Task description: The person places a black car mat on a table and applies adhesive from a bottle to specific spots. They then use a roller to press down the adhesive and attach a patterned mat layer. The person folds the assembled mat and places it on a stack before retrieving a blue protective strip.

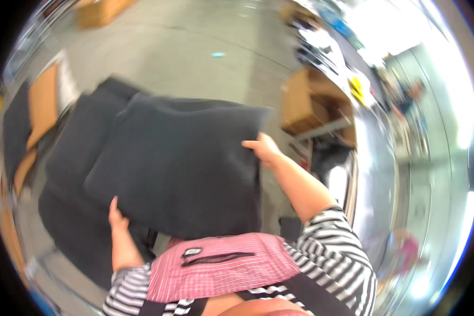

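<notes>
A large dark grey sheet of foam or thick cloth (189,168) spans the space in front of me; which material it is I cannot tell. On its right edge my right hand (267,150) is closed, thumb on top and fingers mostly hidden beneath. At the near left edge my left hand (119,217) grips it too, the thumb along the top and the other fingers partly out of sight. To the left, more dark grey pieces (73,142) of the same look lie in a pile, partly under the held sheet. The picture is blurred by motion.
A cardboard box (300,108) with open flaps stands at the right, beside a long work table (374,174). Brown board (43,100) leans at the far left. Another box (97,13) sits on the grey floor (184,58) at the back. People (405,100) show blurred at far right.
</notes>
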